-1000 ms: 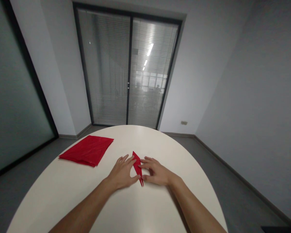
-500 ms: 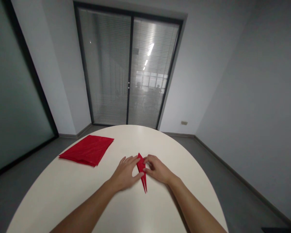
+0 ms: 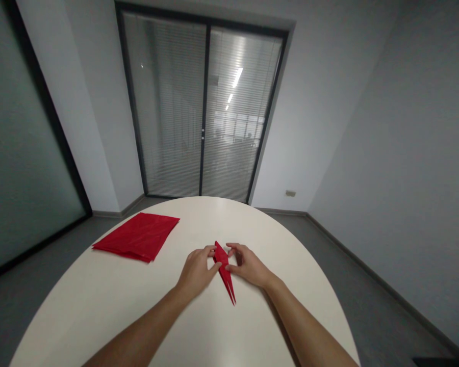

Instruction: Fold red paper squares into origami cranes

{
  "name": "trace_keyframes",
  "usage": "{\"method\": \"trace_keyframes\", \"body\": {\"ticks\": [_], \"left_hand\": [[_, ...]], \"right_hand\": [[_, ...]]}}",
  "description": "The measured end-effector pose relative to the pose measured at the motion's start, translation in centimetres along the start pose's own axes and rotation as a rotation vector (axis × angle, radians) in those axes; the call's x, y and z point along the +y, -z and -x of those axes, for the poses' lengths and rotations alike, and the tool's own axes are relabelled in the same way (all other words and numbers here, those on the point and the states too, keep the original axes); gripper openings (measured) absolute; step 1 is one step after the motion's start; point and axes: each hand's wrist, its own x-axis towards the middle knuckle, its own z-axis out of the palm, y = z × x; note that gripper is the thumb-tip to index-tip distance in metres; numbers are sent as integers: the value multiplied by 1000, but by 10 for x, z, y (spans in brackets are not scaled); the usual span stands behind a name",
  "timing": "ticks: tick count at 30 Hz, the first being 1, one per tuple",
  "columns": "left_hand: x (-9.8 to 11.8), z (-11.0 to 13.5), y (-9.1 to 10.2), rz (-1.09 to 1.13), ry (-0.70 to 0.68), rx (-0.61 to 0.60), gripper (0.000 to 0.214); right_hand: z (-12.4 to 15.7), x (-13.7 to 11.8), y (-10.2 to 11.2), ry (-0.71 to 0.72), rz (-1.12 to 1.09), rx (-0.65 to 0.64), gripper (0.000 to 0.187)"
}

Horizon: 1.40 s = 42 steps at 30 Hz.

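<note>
At a round white table (image 3: 99, 306), I work a folded red paper (image 3: 225, 270) that lies flat on the top just ahead of me, between my two hands. Its broad upper tip points to about 11 o'clock and its two thin prongs trail toward 5 o'clock, bare of any finger.

My left hand (image 3: 197, 270) sits at 9 o'clock of the piece and my right hand (image 3: 250, 266) at 3 o'clock. Both have fingers curled, and thumb and fingertips pinch the wide upper part from either side. Whether the fingertips reach under the edges, I cannot tell from here.

A stack of red sheets (image 3: 137, 237) rests at 10 o'clock, well apart from my hands. Glass doors with blinds (image 3: 202, 112) stand at 12 o'clock beyond the table's far edge.

As I judge it, the step in hand is setting a narrow fold near the tip. To do it well, I would:
- hold the two sides even about the centre line
- keep the piece pressed to the table so it does not twist
- run the crease from the tip outward with light, steady pressure
- leave the slender prongs alone, since they look easy to bend
</note>
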Motion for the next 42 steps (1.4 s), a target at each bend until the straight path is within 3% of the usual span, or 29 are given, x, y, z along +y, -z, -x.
{"method": "trace_keyframes", "body": {"ticks": [7, 13, 15, 20, 22, 35, 42], "left_hand": [[-6, -4, -6, 126, 28, 8, 51], [-9, -2, -8, 156, -17, -8, 53], [-9, -3, -8, 161, -18, -22, 49], [-6, -3, -5, 168, -66, -86, 21], [-4, -2, -3, 164, -111, -98, 16], [-4, 2, 28, 101, -393, -322, 13], [-5, 4, 36, -12, -450, -326, 24]], "right_hand": [[-4, 9, -3, 10, 11, 43, 72], [-3, 1, -1, 10, 2, 16, 69], [-3, -2, -1, 31, -9, -1, 61], [-4, -6, 0, 90, 9, -42, 12], [-4, -8, 1, 100, 41, -51, 5], [1, -11, 16, 224, 159, -176, 22], [4, -13, 17, 234, 197, -182, 20]]}}
